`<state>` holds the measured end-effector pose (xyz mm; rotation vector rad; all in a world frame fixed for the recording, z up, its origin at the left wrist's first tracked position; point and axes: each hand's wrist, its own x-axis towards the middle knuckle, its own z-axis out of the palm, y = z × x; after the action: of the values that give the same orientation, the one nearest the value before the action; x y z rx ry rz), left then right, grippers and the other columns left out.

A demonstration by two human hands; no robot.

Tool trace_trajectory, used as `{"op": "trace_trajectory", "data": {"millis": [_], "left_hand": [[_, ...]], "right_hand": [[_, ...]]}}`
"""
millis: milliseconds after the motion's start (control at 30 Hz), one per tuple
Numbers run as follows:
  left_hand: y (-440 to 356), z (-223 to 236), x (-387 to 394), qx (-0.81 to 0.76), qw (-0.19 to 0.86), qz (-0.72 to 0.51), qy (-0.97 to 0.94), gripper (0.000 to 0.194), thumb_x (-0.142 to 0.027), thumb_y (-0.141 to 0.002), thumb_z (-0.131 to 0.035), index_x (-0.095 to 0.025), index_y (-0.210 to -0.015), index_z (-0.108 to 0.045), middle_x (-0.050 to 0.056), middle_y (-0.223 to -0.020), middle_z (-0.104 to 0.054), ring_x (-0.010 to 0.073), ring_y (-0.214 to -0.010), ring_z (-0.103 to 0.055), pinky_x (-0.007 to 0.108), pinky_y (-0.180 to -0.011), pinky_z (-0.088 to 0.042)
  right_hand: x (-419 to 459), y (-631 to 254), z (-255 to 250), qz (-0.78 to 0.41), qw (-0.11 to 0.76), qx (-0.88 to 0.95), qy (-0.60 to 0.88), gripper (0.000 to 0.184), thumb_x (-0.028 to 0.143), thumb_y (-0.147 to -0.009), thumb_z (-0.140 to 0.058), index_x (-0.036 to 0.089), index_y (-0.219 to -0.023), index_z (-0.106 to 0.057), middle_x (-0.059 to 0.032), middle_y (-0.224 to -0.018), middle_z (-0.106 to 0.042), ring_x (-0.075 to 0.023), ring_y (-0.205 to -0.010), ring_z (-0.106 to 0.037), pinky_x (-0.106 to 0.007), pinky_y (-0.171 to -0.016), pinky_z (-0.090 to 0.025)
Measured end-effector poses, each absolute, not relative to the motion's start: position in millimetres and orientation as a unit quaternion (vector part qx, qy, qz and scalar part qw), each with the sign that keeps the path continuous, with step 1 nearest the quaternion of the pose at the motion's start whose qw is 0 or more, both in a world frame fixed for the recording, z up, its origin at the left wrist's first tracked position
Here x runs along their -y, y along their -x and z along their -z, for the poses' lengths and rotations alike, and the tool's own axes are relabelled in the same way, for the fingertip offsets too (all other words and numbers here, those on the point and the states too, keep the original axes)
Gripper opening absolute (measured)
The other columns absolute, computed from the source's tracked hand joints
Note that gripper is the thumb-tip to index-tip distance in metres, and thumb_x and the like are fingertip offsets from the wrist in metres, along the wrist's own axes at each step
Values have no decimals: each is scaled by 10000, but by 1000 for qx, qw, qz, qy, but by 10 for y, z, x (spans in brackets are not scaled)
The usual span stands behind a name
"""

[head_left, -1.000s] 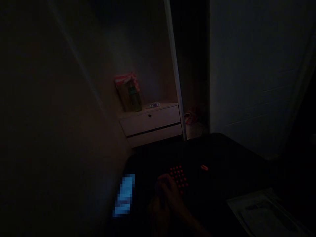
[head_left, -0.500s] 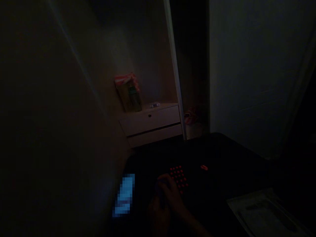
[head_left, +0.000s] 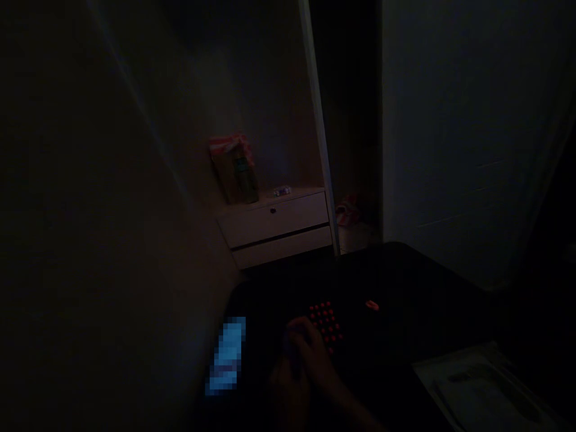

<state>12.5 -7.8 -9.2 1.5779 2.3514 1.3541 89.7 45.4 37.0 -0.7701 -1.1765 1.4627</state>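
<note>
- The left hand (head_left: 291, 387) is at the low centre, nearest six o'clock, against the underside of a dark bluish thing (head_left: 293, 351); the dimness hides its fingers, so I cannot tell whether they grasp it.
- The right hand (head_left: 312, 348) comes in from five o'clock, its fingers bent and grasping the bluish thing, which sits between the two hands, above the dark tabletop (head_left: 396, 270); its exact shape is too dim to make out.
- Just beside the right hand, between one and two o'clock, small red dots (head_left: 326, 313) stand in rows.
- A small orange-red piece (head_left: 372, 305) lies apart from them, at two o'clock from the hands.
- At nine o'clock glows a blue panel (head_left: 228, 354), pixelated past reading.
- At three o'clock, well apart, is a pale flat packet (head_left: 481, 390).
- Toward twelve o'clock, beyond the tabletop, stands a drawer unit (head_left: 279, 228); on its top are a greenish bottle (head_left: 246, 183), a red-and-white cloth-like item (head_left: 227, 144) above and behind it, and a small pale bundle (head_left: 282, 191).
- At one o'clock, past an upright post (head_left: 320, 129), sits a whitish container (head_left: 355, 238).
</note>
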Motion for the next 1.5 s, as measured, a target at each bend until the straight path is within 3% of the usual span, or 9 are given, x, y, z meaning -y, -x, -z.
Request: {"op": "trace_trajectory", "data": {"millis": [1500], "left_hand": [[-105,169,75,-747,-40,-421,-513,254,-331,-801,-520,-165,-795,-711,101,-736,-731,186,-658,-680,249,-602,-486]], "right_hand": [[-457,-886,-373,-612,533,489,320,137,228,-752,-586,206,-870,-653,-5,-812,-655,-189,-812,-611,-278,-724,-476]]}}
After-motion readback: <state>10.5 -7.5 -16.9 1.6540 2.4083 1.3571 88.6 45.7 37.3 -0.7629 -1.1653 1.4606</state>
